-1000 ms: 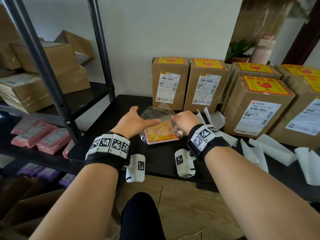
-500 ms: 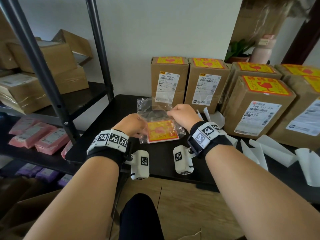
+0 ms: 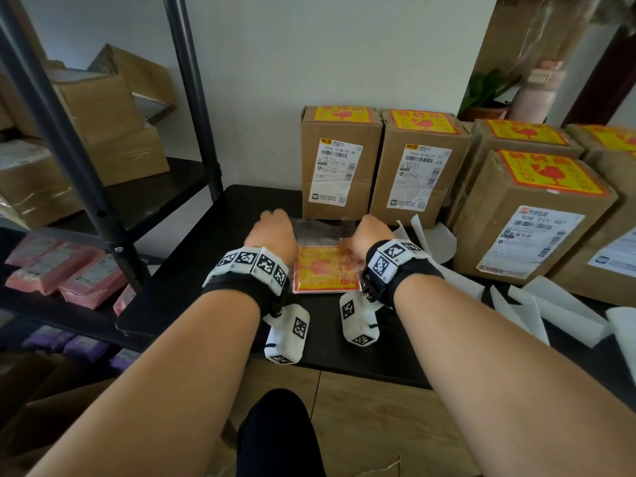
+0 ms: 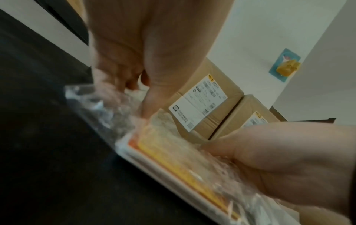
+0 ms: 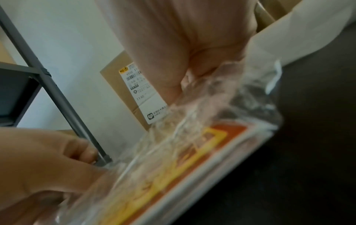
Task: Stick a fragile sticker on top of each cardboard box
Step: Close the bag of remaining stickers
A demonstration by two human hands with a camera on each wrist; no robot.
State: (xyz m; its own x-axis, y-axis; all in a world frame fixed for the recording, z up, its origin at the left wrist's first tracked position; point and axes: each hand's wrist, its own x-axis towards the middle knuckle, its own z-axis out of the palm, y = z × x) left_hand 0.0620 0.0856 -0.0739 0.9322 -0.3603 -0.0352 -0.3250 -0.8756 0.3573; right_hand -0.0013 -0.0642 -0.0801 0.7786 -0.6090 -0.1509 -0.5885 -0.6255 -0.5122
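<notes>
Head view: both hands are working the clear bag (image 3: 323, 235) of fragile stickers (image 3: 325, 270) lying on the black counter (image 3: 206, 270). Left hand (image 3: 273, 234) is pinching the bag's left edge, fingers curled; right hand (image 3: 368, 235) is pinching the right edge, so each grip is closing on plastic. Step in hand, as judged: opening the bag to draw a sticker. Next move is calling for spreading the mouth and sliding one sheet free. Cardboard boxes (image 3: 339, 163) behind are already showing stickers on top.
</notes>
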